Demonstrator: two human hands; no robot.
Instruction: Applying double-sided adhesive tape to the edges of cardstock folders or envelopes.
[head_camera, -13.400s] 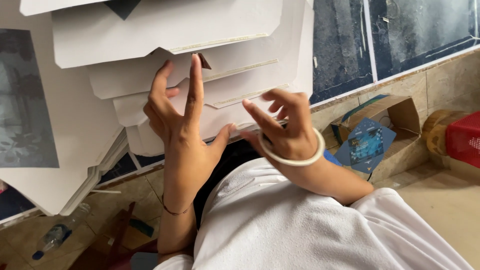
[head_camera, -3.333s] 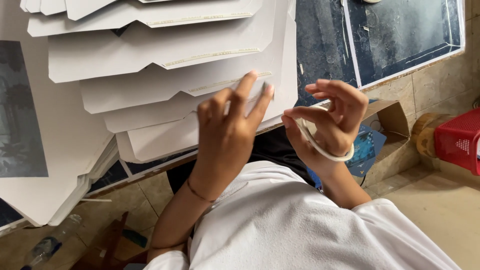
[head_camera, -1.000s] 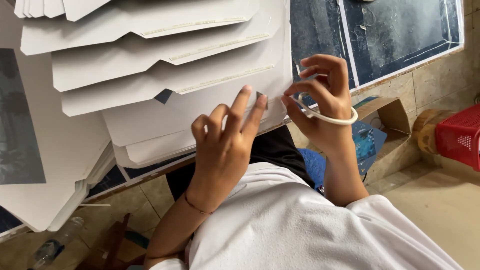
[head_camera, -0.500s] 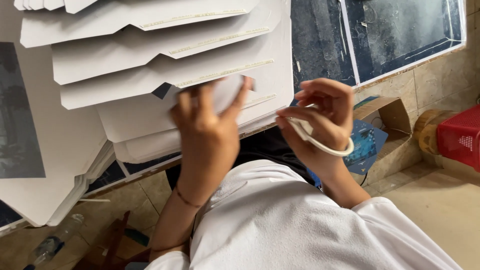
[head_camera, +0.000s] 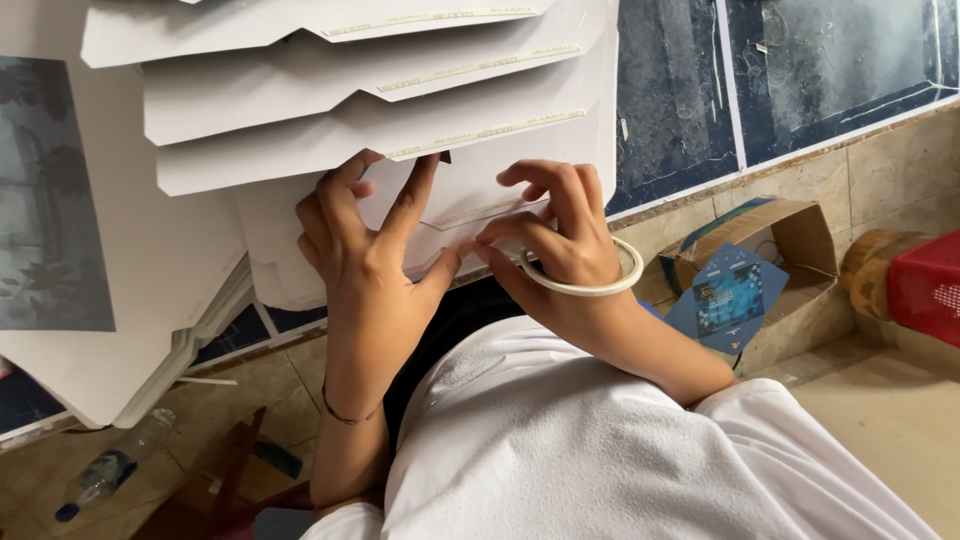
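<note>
A fanned stack of flat white cardboard sheets (head_camera: 380, 110) overlaps in front of me, each with a thin strip of tape along its edge. My left hand (head_camera: 370, 250) lies on the lowest sheet (head_camera: 470, 195), fingers spread over its face and thumb at its lower edge. My right hand (head_camera: 560, 230) is just right of it, with curled fingertips touching the same sheet's edge close to my left thumb. A white ring of tape (head_camera: 605, 287) hangs around my right hand's lower fingers.
An open brown cardboard box (head_camera: 790, 235) with a blue packet (head_camera: 730, 295) stands on the tiled floor at right, beside a red crate (head_camera: 925, 290). A plastic bottle (head_camera: 110, 470) lies at lower left. Dark blue panels (head_camera: 800, 70) lie beyond the sheets. White cloth (head_camera: 600, 440) covers my lap.
My left hand has settled with fingers spread on the lowest sheet. My right hand has come down and left until its fingertips meet my left thumb. The tape ring stays on it.
</note>
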